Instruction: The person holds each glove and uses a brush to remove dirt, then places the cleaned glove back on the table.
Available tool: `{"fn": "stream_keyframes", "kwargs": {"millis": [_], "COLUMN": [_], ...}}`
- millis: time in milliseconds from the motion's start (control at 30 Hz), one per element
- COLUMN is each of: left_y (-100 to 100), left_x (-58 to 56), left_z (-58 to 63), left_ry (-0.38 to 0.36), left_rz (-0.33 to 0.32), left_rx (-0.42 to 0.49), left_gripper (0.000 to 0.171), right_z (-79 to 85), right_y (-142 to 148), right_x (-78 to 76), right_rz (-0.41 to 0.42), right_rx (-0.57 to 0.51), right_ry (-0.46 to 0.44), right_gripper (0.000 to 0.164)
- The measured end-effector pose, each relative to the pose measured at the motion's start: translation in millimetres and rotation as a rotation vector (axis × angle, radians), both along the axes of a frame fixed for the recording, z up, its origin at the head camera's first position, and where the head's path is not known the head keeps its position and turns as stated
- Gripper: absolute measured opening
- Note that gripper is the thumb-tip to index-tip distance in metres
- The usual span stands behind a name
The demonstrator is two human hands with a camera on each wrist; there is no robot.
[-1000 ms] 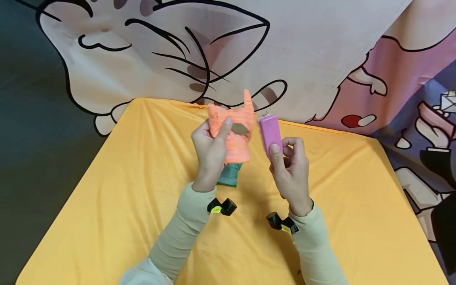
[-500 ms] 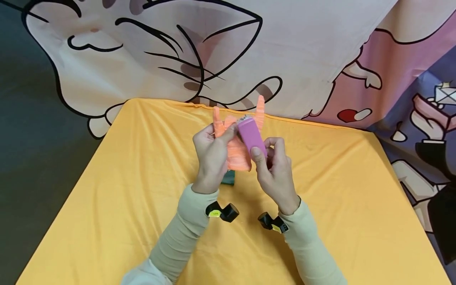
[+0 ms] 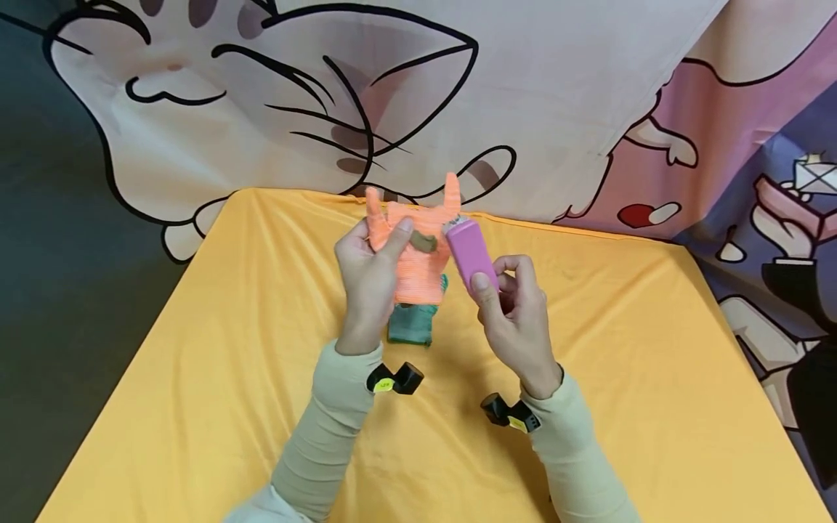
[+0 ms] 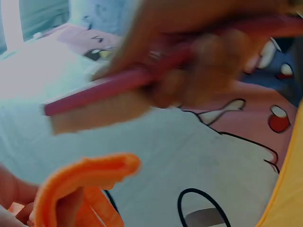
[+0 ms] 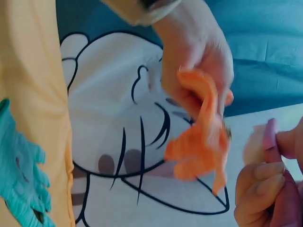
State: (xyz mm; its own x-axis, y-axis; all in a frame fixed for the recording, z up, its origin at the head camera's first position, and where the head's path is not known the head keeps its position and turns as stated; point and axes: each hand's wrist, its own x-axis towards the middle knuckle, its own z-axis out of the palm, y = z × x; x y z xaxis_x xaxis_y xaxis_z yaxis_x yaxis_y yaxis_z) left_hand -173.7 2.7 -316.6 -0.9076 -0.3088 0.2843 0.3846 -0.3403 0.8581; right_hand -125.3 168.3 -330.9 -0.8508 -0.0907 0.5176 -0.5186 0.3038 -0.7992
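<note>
Orange knit piece [image 3: 418,282]: held up over the yellow cloth [image 3: 229,363], between both hands, upright in head view, two finger-like tabs pointing up, brown patch [image 3: 424,241] showing on front.
Left hand [image 3: 368,280]: nearer one, pinching knit by its left edge, thumb lying across front, other fingers mostly hidden behind.
Right hand [image 3: 516,316]: just right of knit, gripping pink brush [image 3: 472,253] low on the handle, thumb on its back.
Brush axis: tilted, head up and leaning left toward knit's right edge, overlapping it in head view.
Key relation: bristles [image 4: 102,113] turned toward knit, gap visible in left wrist view, so apart rather than touching; judged to hinge on closing or holding that gap.
Forearms: both reaching forward, roughly converging, wrists near cuff level.
Teal piece [image 3: 410,325]: on the cloth, beneath and partly behind knit, untouched.
Blur: heavy in wrist views, exact bristle angle hard to tell.
</note>
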Motion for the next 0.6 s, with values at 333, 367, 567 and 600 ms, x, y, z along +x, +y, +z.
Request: {"fn": "stream_keyframes", "kwargs": {"millis": [333,367,567,600], "left_y": [27.3,26.2,19.0,18.8], "left_x": [17.0,16.2,7.9,6.7], "left_z": [7.4,7.1,-1.4,-2.2], "left_ry": [-0.004,-0.020,-0.046,-0.027], "left_rz": [-0.070,-0.079,-0.075,-0.045], "left_rx": [-0.192,-0.137,0.133,0.130], "left_gripper": [0.011,0.009,0.011,0.008], "right_z": [-5.0,-6.1,-7.3,-7.3], "right_y": [-7.4,-7.8,-3.8,-1.3], "right_x": [-4.2,-4.9,-6.8,-7.4], "right_rz": [-0.046,-0.055,-0.062,-0.063], "right_rx": [0.013,0.046,0.166,0.174], "right_ry": [0.095,0.093,0.055,0.050], "right_gripper": [0.020,0.020,0.022,0.021]}}
